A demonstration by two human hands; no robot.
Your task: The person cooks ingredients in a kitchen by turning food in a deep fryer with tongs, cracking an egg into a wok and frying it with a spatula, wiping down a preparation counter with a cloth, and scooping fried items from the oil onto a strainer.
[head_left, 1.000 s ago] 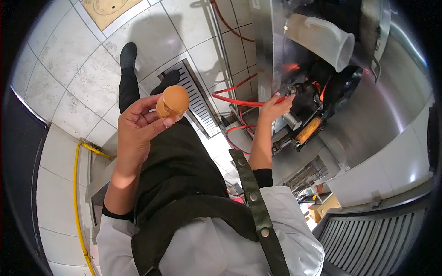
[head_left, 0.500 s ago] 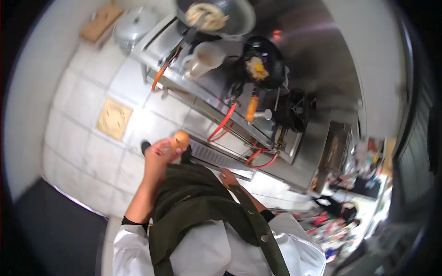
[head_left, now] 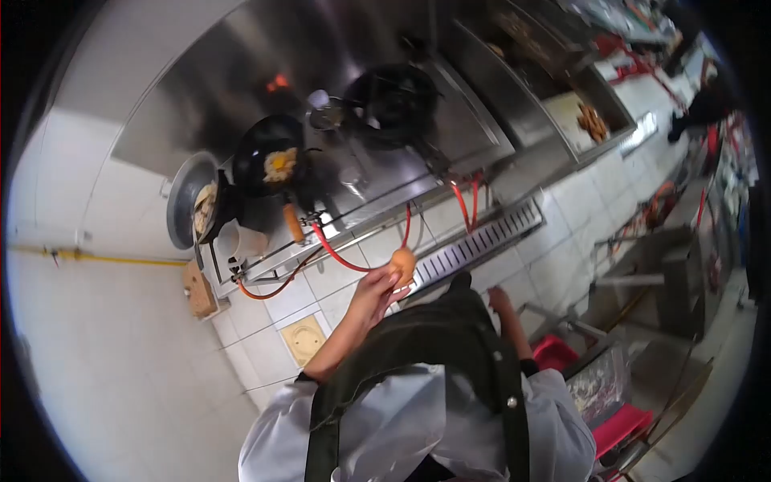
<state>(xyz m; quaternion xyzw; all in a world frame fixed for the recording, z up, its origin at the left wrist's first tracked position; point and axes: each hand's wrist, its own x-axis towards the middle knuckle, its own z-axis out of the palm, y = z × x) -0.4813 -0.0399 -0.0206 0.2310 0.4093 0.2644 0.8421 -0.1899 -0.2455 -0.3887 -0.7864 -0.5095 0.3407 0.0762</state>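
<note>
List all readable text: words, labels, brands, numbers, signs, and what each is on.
No readable text in this view.
Eggshell, frying pan, apron: no lettering visible.
Floor cover: small marks, too small to tell if they are letters.
Clear bag and the clutter at the right edge: too blurred to read.

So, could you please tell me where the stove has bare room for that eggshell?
The eggshell could sit on bare steel right of the black burner, or on the patch between it and the metal cylinder. The left end is crowded: grey pan, plastic jug and egg pan stand close together.
</note>
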